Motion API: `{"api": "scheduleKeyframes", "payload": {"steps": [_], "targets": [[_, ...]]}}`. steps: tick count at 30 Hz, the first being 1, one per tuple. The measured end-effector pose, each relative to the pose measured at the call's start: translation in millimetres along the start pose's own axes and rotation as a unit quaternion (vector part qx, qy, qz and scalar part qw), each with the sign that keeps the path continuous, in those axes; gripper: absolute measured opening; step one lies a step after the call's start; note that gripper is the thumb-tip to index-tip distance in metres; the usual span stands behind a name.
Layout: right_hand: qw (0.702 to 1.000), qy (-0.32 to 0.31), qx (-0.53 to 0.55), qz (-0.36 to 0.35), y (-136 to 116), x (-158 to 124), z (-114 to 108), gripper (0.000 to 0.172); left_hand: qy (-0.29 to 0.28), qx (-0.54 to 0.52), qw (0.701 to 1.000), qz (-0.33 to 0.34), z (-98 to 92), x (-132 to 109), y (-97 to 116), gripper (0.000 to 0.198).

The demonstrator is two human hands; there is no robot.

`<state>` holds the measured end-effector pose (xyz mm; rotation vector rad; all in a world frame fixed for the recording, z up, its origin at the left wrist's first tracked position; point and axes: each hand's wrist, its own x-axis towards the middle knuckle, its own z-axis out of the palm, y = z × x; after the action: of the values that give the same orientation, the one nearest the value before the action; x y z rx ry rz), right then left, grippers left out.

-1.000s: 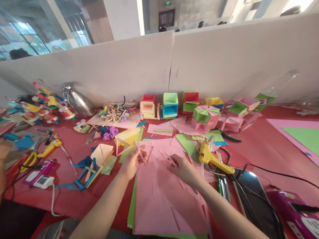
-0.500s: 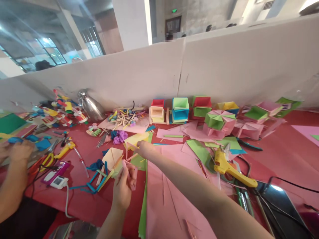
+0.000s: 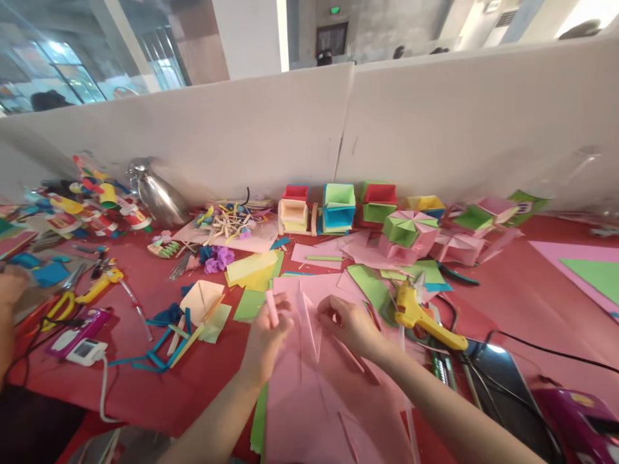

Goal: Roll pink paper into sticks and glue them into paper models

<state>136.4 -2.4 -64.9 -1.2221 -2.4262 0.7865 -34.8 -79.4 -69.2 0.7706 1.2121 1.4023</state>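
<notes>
My left hand [image 3: 271, 338] is closed around a small folded piece of pink paper [image 3: 272, 308], which sticks up above the thumb. To its right my right hand [image 3: 351, 327] has thumb and fingers curled together; whatever is between them I cannot make out. A narrow folded pink paper strip [image 3: 309, 325] lies between the hands, apart from the right fingertips. Both hands are over a stack of large pink sheets [image 3: 290, 399].
Left of the stack are a cream paper box [image 3: 203, 298], blue strips [image 3: 155, 361] and yellow paper [image 3: 251, 267]. A yellow glue gun [image 3: 423, 316] and a phone [image 3: 507, 393] lie on the right. Colored paper boxes [image 3: 338, 209] line the wall. Another person's hand [image 3: 12, 287] is far left.
My right hand has drawn back from the yellow paper to the pink stack. My left hand has moved right with its pink paper, away from the cream box.
</notes>
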Motion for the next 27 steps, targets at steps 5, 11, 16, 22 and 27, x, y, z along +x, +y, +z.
{"api": "scheduleKeyframes", "payload": {"steps": [5, 11, 16, 22, 27], "targets": [[0.999, 0.03, -0.027, 0.006, 0, -30, 15, 0.012, -0.099, 0.062, 0.992, 0.043, 26.3, 2, -5, 0.033], [0.991, 0.057, -0.098, 0.067, 13, -45, 18, 0.034, -0.082, 0.084, 0.989, 0.092, 15.8, 6, -9, 0.02], [0.984, 0.097, -0.099, 0.113, 26, -42, 0, 0.033, -0.138, 0.095, 0.983, 0.078, 20.6, 8, -22, 0.028], [0.997, 0.066, -0.014, 0.03, 23, -49, -9, 0.04, -0.22, 0.105, 0.97, 0.015, 21.7, 14, -32, 0.038], [0.998, 0.014, 0.018, -0.054, 16, -36, 4, 0.07, -0.284, 0.097, 0.954, -0.022, 13.5, 25, -28, 0.054]]}}
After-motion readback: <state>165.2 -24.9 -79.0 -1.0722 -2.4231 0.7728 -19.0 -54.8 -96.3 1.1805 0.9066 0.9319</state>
